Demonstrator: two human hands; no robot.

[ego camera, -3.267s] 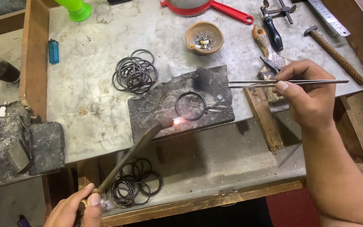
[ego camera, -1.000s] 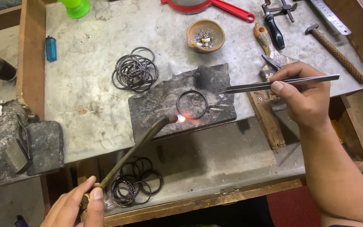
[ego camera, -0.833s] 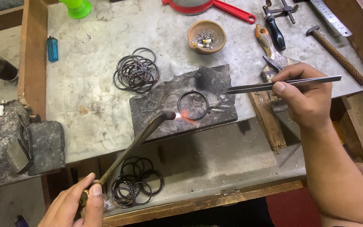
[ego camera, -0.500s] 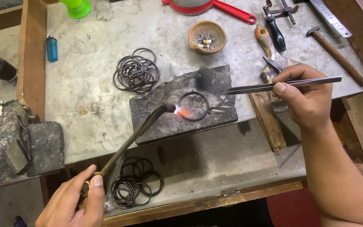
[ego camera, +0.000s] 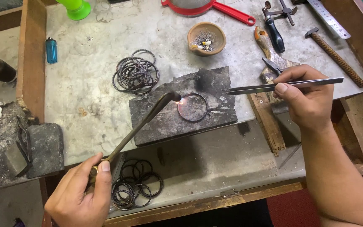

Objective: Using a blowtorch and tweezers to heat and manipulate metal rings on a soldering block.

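Observation:
My left hand (ego camera: 80, 195) grips the handle of a long brass torch (ego camera: 141, 124). Its curved tip burns with a small flame at the left side of a metal ring (ego camera: 193, 107). The ring lies flat on a charred dark block (ego camera: 181, 107) in the middle of the bench and glows reddish inside. My right hand (ego camera: 307, 98) holds long steel tweezers (ego camera: 269, 87) level above the block. Their points hover just right of the ring, not touching it.
A pile of dark rings (ego camera: 135, 75) lies left of the block, another pile (ego camera: 135, 185) in the lower tray. A clay bowl with ash (ego camera: 206, 38), a hammer (ego camera: 335, 56), a ruler (ego camera: 328, 19), a red strainer (ego camera: 209, 6) and a blue lighter (ego camera: 51, 50) sit further back.
The torch tip has risen and swung from the ring's lower left edge to its upper left edge. My left hand has moved right and up. The tweezers have hardly moved.

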